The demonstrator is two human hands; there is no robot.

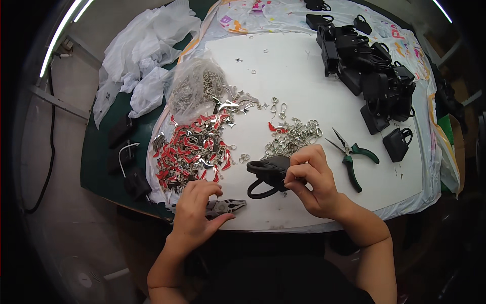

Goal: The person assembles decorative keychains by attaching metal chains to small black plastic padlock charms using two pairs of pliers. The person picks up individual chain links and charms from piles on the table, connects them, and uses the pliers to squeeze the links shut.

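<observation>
My right hand (316, 185) pinches a miniature black handbag (276, 169) by one side, tilted above the white board, its looped handles pointing left. My left hand (195, 210) rests at the board's front edge with thumb and fingers apart. Grey pliers (230, 205) lie under it, jaws pointing right between thumb and fingers; the palm hides part of their handles. Beyond the handbag is a heap of silver clasps (296, 137). Close to my left fingers spreads a pile of red and silver shoe-shaped charms (192, 147).
Green-handled needle-nose pliers (349, 157) lie spread at the right. Many black mini handbags (354, 61) are heaped at the far right, with a single bag (397, 144) nearer. A clear plastic bag (195, 86) of metal parts stands far left, beside crumpled white plastic (147, 45).
</observation>
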